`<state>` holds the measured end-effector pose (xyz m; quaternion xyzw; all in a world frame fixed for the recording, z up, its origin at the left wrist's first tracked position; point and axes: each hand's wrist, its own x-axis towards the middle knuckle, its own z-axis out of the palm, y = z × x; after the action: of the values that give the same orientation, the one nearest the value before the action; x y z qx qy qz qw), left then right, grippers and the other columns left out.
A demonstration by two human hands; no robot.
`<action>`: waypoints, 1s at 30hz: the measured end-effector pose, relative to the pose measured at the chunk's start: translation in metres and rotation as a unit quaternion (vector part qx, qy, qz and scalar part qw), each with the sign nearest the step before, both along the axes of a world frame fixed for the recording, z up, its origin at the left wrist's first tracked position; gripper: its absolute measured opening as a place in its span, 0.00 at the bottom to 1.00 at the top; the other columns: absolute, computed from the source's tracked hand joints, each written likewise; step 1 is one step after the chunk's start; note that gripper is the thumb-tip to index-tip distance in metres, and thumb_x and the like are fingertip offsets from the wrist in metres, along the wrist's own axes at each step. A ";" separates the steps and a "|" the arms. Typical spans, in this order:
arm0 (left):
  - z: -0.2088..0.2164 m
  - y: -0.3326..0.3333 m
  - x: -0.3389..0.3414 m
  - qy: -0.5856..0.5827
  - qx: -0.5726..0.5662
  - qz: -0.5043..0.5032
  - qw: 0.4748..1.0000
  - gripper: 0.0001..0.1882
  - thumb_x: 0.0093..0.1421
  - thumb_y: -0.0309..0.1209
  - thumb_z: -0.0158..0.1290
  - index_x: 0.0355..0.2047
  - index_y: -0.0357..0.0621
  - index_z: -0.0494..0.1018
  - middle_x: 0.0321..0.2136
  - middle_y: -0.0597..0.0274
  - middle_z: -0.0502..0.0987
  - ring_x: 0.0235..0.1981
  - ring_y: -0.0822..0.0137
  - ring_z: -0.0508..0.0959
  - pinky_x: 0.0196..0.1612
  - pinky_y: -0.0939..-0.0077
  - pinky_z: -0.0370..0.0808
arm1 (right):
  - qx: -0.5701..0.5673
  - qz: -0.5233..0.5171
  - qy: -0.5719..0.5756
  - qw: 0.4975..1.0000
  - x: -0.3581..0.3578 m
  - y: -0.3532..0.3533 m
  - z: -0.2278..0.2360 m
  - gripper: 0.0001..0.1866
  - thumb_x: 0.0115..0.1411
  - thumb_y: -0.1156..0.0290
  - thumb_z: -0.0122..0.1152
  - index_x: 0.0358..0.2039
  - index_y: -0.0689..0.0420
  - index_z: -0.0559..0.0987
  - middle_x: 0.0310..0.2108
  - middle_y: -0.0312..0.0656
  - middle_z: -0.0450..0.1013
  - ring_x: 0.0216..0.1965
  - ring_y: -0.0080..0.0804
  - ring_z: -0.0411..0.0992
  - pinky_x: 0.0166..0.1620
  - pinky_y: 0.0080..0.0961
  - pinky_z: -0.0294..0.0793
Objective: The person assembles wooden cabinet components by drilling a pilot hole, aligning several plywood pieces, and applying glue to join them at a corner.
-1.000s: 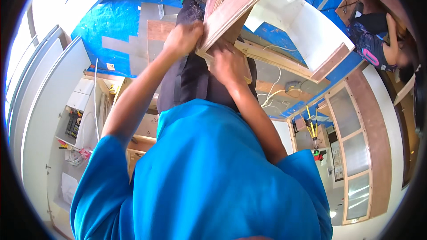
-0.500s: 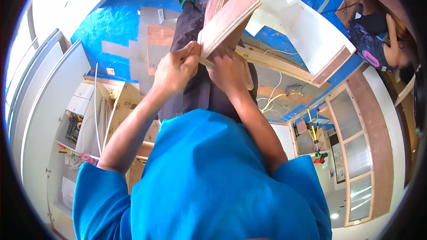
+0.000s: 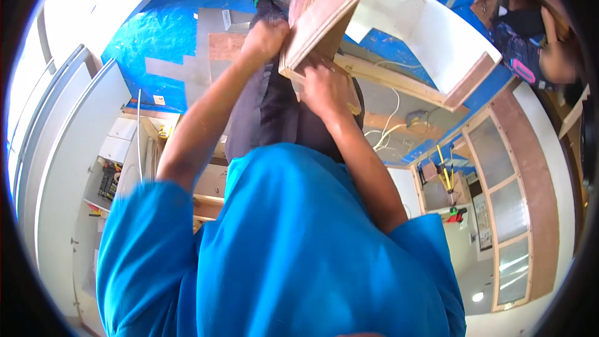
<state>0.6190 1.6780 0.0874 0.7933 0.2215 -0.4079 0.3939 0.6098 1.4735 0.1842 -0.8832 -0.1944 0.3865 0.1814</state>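
A plywood board assembly (image 3: pixel 327 15) with pale layered edges slants up and away from my lap, over my dark trousers. My right hand (image 3: pixel 324 86) is closed on the near end of the plywood board, its fingers curled over the lower edge and partly hidden beneath it. Beside the board's left edge my left hand (image 3: pixel 267 39) is closed in a fist, somewhat smeared by motion. What its fingers hold, if anything, is hidden.
White panels (image 3: pixel 430 31) and a wooden strip (image 3: pixel 387 81) lie right of the board on blue sheeting (image 3: pixel 146 40). Loose cables (image 3: pixel 393 122) run nearby. Another person (image 3: pixel 530 50) is at the far right. Tall white panels (image 3: pixel 81 112) stand left.
My left hand has moved forward along the board's left side, away from its near end. The board has tilted slightly, and my right hand stays at its near end.
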 end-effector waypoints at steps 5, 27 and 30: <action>0.105 -0.013 0.028 0.108 -0.066 0.039 0.991 0.22 0.71 0.47 0.41 0.38 0.46 0.79 0.34 0.38 0.83 0.40 0.42 0.85 0.45 0.50 0.78 | 0.047 -0.057 -0.047 0.996 -0.003 -0.013 -0.004 0.23 0.54 0.73 0.64 0.52 0.54 0.85 0.58 0.42 0.80 0.52 0.52 0.81 0.49 0.44 0.85; 0.066 -0.014 0.021 -0.008 -0.041 0.000 0.999 0.20 0.71 0.46 0.43 0.36 0.47 0.80 0.30 0.43 0.82 0.40 0.41 0.83 0.45 0.50 0.78 | 0.047 -0.057 -0.062 0.995 -0.001 -0.011 -0.006 0.21 0.57 0.73 0.61 0.52 0.55 0.84 0.56 0.44 0.80 0.50 0.48 0.82 0.50 0.44 0.84; 0.143 -0.015 0.018 0.076 -0.071 0.063 0.993 0.21 0.70 0.48 0.43 0.34 0.47 0.79 0.28 0.42 0.81 0.38 0.41 0.83 0.44 0.50 0.78 | -0.005 -0.040 -0.018 0.999 0.000 -0.008 0.004 0.23 0.57 0.73 0.61 0.54 0.53 0.84 0.57 0.42 0.80 0.52 0.46 0.82 0.51 0.44 0.84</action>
<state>0.6371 1.6629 0.2308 0.7146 0.2711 -0.4557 0.4562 0.6098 1.4659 0.1880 -0.8978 -0.1603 0.3640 0.1892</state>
